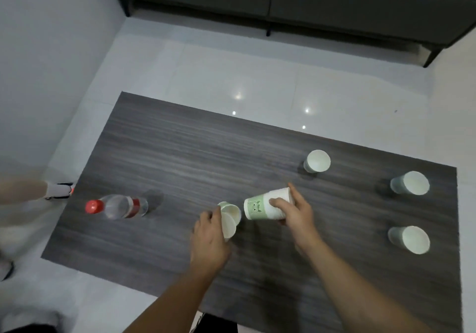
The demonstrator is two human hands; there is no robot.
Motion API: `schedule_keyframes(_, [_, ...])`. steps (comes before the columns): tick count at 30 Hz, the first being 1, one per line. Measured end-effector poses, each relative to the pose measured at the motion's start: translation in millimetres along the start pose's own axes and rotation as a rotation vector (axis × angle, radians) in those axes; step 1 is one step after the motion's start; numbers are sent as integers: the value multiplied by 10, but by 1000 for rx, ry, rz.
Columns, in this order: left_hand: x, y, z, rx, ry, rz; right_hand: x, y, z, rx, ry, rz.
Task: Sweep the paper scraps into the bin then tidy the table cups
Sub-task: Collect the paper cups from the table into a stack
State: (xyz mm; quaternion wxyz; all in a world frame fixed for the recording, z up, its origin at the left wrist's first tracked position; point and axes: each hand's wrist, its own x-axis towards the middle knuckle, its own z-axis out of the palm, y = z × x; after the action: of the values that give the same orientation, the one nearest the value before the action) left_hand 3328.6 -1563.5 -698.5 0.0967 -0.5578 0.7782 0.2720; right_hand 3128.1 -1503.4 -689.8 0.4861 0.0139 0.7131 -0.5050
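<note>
- No scraps or bin in view; by my judgement the cup-tidying step is in hand.
- Water bottle (117,206) stands well left on the bench (180,157).
- Left hand (210,240) has its grip curled round nested cups (229,218).
- Right hand (293,213) grips a tilted green cup (260,207) just beside them; nesting should come next.
- Three loose cups (317,161) stand well right, unobstructed.

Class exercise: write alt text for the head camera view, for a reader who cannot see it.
Over a dark table, the right hand grips a tilted paper cup and the left hand grips nested cups. Three cups stand at right and a bottle at left.
</note>
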Motion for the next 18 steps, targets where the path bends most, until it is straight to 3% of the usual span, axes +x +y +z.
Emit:
schedule_keyframes(3, [-33,114,116,49,-40,29,-90,89,-198,-134,7,-45])
schedule_keyframes(8, [-188,-73,285,108,-16,-176,-160,404,-224,-297,36,-48])
schedule_keyframes(13, [-472,-464,286,-225,134,-237,-349,798,-45,-267,87,72])
schedule_keyframes(18, [-445,-733,193,-473,294,-539,-471,1009,117,-287,146,97])
